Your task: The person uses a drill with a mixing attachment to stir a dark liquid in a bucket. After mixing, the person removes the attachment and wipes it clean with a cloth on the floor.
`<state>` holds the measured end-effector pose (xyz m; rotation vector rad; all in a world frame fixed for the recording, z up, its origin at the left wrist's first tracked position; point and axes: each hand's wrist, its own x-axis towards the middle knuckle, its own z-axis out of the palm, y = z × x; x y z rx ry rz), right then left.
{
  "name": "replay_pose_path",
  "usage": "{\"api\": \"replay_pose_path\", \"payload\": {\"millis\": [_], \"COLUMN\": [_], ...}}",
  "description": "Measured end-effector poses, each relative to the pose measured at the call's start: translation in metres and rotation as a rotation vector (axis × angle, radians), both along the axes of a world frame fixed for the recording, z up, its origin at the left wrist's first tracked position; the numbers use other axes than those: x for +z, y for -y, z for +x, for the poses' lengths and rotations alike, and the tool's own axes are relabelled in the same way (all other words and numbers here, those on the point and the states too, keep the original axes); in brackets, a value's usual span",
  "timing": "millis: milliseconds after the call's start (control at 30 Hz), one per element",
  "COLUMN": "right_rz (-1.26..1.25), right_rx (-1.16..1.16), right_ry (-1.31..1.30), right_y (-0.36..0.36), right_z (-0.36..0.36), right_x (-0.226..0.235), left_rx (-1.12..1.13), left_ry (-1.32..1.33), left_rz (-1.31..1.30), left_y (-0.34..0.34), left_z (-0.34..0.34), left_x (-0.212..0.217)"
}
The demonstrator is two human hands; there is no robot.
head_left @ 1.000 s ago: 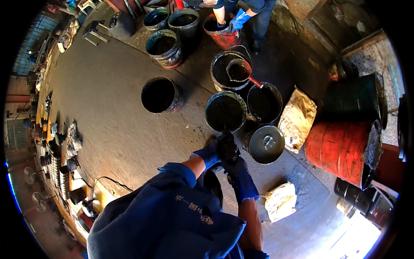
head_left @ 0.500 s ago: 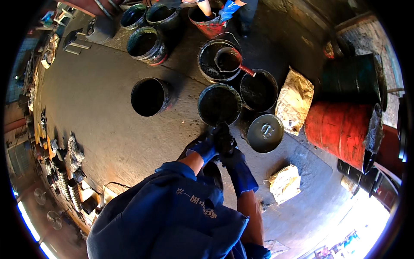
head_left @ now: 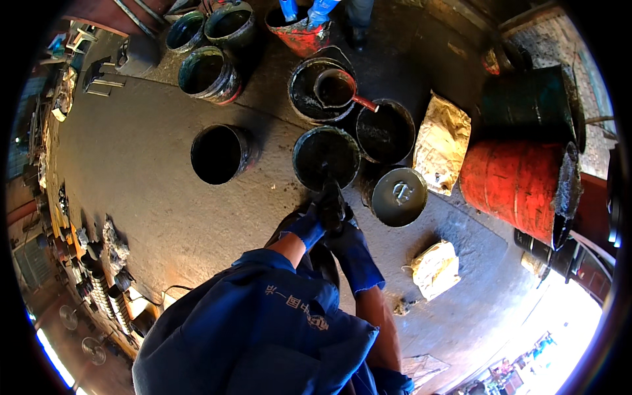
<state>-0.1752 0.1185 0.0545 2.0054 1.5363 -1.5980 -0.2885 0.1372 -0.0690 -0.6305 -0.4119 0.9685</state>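
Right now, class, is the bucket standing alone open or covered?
Open: nothing covers the bucket standing alone; its dark inside shows. How full, I cannot tell.

Behind the front bucket [head_left: 297, 158], a rear bucket [head_left: 293, 92] bears a dipper [head_left: 334, 88] (a pail [head_left: 395, 209] stands to the right).

Floor [head_left: 131, 164]: dim, unevenly lit.
Lone bucket [head_left: 247, 150]: interior in deep shadow.
Lower right: overexposed glare.
Outer rim: curved, blackened.

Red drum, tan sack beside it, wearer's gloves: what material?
Red drum: probably steel, worn paint; scuffed, streaked red coat on a rigid cylinder.
Tan sack: likely paper, slight sheen; sharp creases.
Wearer's gloves: rubber or coated fabric, can't tell; blue, blackened toward the ends.
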Motion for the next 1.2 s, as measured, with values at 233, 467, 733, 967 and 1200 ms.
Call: {"api": "replay_pose_path", "payload": {"millis": [233,467,733,967,1200], "right_rz": [0.018,0.019,0.038,-0.024,-0.028], "right_rx": [0.039,0.053,0.065,0.061,0.056], "right_ry": [-0.018,-0.025,-0.042,-0.059,-0.088], "right_y": [-0.004,-0.002,-0.001,-0.002,0.004], "right_z": [-0.009,-0.008,-0.011,-0.014,-0.008], "right_x": [0.01,0.012,0.018,0.026,0.015], "left_rx": [-0.08,-0.031,-0.059,-0.069,-0.066], "left_ry": [-0.152,-0.061,0.053,0.122,0.047], "left_rz": [-0.243,-0.272,-0.338,-0.039,-0.098], "left_y": [0.009,0.008,0.022,0.018,0.013], "left_z": [-0.011,-0.005,-0.011,-0.014,-0.017], "left_x": [-0.007,0.004,-0.011,-0.001,0.013]}}
